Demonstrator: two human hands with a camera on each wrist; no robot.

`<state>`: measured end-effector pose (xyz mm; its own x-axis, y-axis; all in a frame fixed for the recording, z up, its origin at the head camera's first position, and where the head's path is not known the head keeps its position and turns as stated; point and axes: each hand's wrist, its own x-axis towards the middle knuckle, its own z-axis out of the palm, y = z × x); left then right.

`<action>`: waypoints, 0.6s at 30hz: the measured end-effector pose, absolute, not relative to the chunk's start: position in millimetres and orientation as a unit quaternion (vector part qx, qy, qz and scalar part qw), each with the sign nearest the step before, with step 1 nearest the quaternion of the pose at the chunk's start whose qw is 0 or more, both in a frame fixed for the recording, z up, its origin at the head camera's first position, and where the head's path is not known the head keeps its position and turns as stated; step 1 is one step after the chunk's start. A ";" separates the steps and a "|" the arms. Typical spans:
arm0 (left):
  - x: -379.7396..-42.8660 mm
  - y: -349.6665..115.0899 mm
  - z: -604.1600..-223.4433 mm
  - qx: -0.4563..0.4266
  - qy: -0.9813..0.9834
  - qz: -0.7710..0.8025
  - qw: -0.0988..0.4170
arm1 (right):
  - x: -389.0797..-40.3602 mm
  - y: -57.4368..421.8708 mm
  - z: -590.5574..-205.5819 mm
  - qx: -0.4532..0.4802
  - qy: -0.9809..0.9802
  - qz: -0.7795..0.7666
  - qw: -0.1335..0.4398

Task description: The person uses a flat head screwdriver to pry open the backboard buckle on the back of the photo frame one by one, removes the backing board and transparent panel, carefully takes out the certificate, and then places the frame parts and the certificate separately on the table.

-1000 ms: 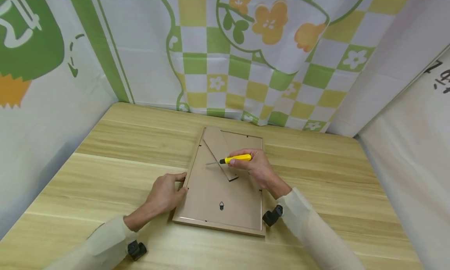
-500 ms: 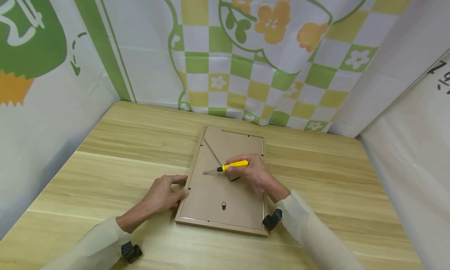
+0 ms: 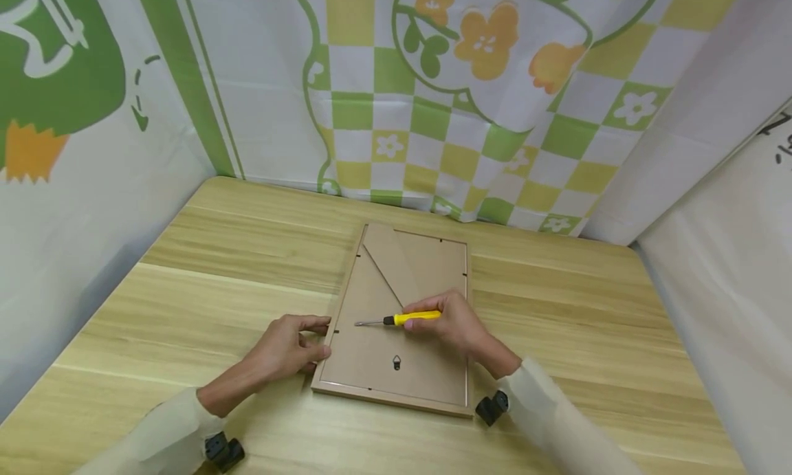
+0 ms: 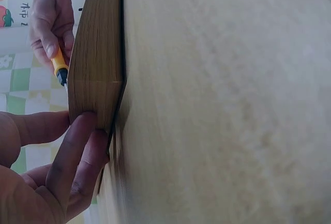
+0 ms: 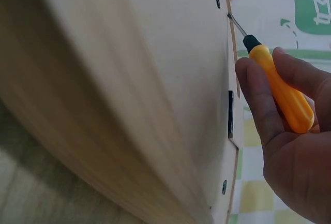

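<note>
A picture frame (image 3: 433,379) lies face down on the table, its brown backing board and slanted stand leg (image 3: 386,255) showing. My right hand (image 3: 454,327) holds a yellow-handled screwdriver (image 3: 417,317) between thumb and fingers. The screwdriver's metal tip points left over the backing, near a small black tab (image 3: 337,331) at the left edge; contact cannot be told. My left hand (image 3: 287,348) grips the frame's left side. In the left wrist view, the left hand's fingers (image 4: 70,151) lie against the wooden side and at its rim.
A small metal hanging ring (image 3: 397,363) is fixed low on the backing. More black tabs (image 3: 465,274) line the frame's edges. The wooden table (image 3: 588,337) extends on both sides, with a printed checkered curtain (image 3: 421,145) behind it. Each wrist wears a black camera (image 3: 492,407).
My right hand has moved the screwdriver toward the near end of the backing, its tip now closer to the left tab. My left hand has slid slightly nearer along the frame's edge.
</note>
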<state>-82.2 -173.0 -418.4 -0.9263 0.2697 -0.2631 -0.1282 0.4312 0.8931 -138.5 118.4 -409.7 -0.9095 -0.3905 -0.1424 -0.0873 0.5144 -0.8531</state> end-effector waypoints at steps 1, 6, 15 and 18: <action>-82.4 -173.1 -418.6 0.041 0.825 0.532 0.188 | -135.9 117.8 -409.2 -0.147 0.858 -0.466 0.157; -82.4 -173.7 -420.2 0.036 0.822 0.536 0.190 | -124.7 110.6 -408.2 -0.187 0.876 -0.422 0.142; -83.0 -174.1 -420.6 0.041 0.824 0.534 0.185 | -114.0 96.1 -408.3 -0.186 0.892 -0.393 0.120; -82.8 -174.9 -421.0 0.043 0.826 0.531 0.183 | -111.7 93.7 -408.5 -0.181 0.898 -0.384 0.114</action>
